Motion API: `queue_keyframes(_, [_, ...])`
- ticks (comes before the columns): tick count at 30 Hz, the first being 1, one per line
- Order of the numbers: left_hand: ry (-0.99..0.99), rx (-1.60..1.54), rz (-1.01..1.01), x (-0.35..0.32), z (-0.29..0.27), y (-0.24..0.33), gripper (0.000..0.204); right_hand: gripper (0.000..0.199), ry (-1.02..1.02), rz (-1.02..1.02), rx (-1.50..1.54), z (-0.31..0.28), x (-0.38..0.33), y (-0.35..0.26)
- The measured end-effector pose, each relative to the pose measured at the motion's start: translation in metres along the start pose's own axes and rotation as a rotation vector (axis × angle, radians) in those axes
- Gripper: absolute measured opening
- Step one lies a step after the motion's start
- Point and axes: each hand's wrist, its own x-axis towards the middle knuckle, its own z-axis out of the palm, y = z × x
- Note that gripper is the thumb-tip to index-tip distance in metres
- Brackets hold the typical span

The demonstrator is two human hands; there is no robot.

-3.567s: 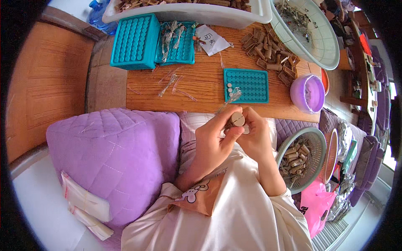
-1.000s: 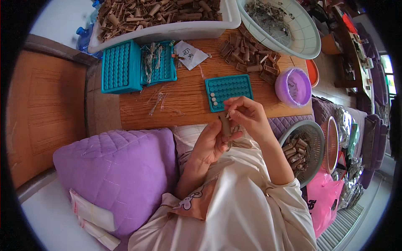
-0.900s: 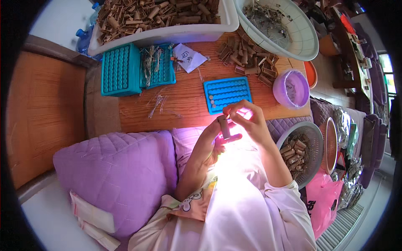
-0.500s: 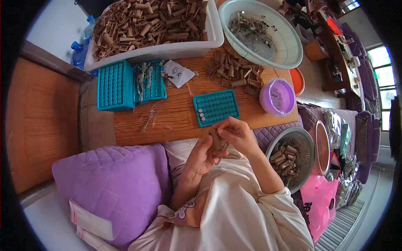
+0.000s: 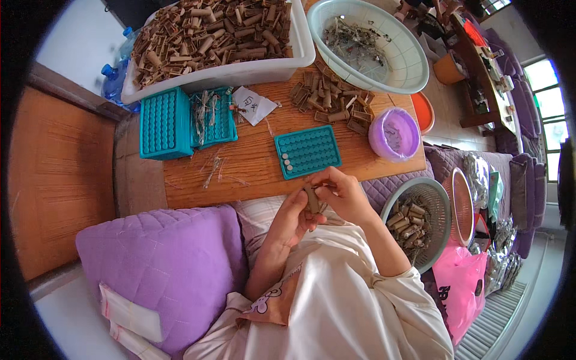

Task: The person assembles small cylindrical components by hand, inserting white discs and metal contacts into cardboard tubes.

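Observation:
My left hand [image 5: 290, 221] is closed round a small brown plastic casing [image 5: 312, 200], held above my lap near the table's front edge. Thin wire seems to loop beside the casing. At its far end, my right hand [image 5: 341, 193] is closed in a pinch; whatever lies between those fingertips is hidden. Just beyond both hands, a teal tray [image 5: 312, 151] with rows of round pockets lies on the table. Several small silvery discs [image 5: 287, 161] sit at its left side.
Loose brown casings [image 5: 333, 99] lie behind the tray, before a white bin [image 5: 240, 73] and a pale green basin [image 5: 414, 81]. Teal trays [image 5: 162, 129] stand stacked left. A purple bucket [image 5: 379, 144] is right; a grey basket [image 5: 443, 225] of casings sits beside me.
The casing has turned slightly and more of its side shows. Both hands remain together around it, with small finger shifts. The whole view has moved a little.

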Motion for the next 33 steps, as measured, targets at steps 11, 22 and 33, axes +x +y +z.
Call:
queue_keyframes(11, [0.039, 0.086, 0.02, -0.001, 0.005, -0.003, 0.039, 0.008, -0.032, -0.028, -0.209, -0.007, -0.002, 0.003])
queue_keyframes(22, [-0.069, 0.885, 0.814, -0.007, 0.019, 0.011, 0.031, 0.024, 0.063, 0.258, 0.383, -0.016, -0.029, -0.003])
queue_keyframes(33, [-0.356, 1.395, 0.958, -0.013, 0.043, -0.001, 0.032, 0.04, 0.097, 0.272, 0.911, -0.045, -0.056, -0.012])
